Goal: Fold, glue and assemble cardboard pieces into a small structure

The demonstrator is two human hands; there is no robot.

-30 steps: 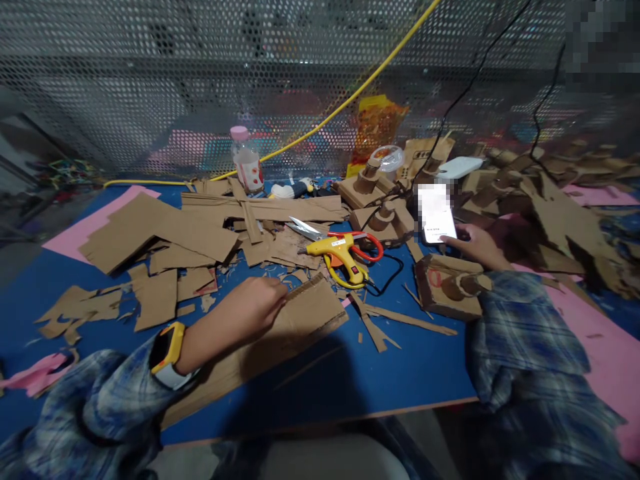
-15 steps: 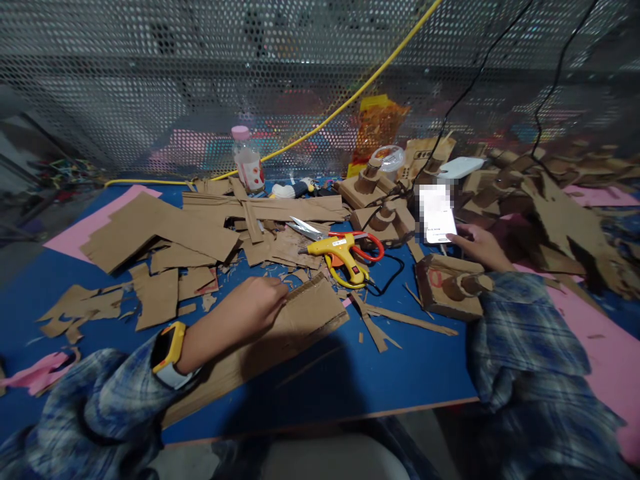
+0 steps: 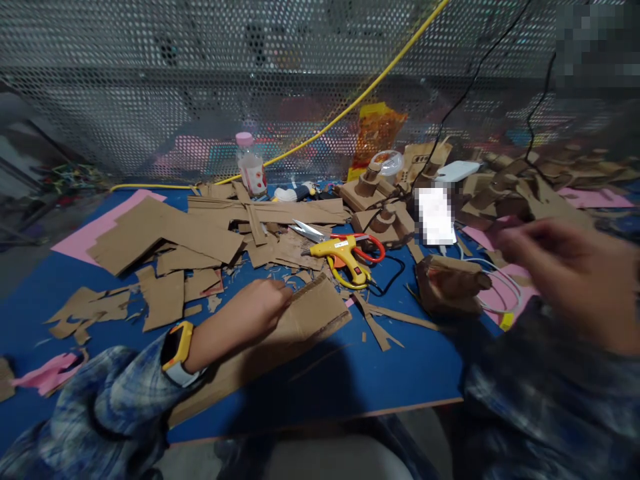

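My left hand (image 3: 257, 303) is closed in a loose fist and lies on a long cardboard strip (image 3: 313, 310) near the front of the table. Its fingertips are hidden, so what they hold, if anything, does not show. On the right, my right hand (image 3: 575, 273) is in the air and smeared by motion, its fingers unclear. Left of it stands a small cardboard box with a rolled tube (image 3: 453, 283). A lit phone (image 3: 436, 217) lies just behind that box. Mid-table, a yellow glue gun (image 3: 343, 250) rests across red-handled scissors (image 3: 367, 250).
Cardboard sheets (image 3: 145, 230) and scraps cover the left side. At the back are a pink-capped bottle (image 3: 251, 167), an orange snack bag (image 3: 377, 137) and more cardboard boxes (image 3: 383, 227). A white cable (image 3: 500, 280) lies on pink paper at right. Perforated metal mesh (image 3: 210, 80) rises behind.
My right hand has left the phone and moved right, up and closer to me, uncovering the white cable. My left hand stays on the cardboard strip. The view has shifted slightly.
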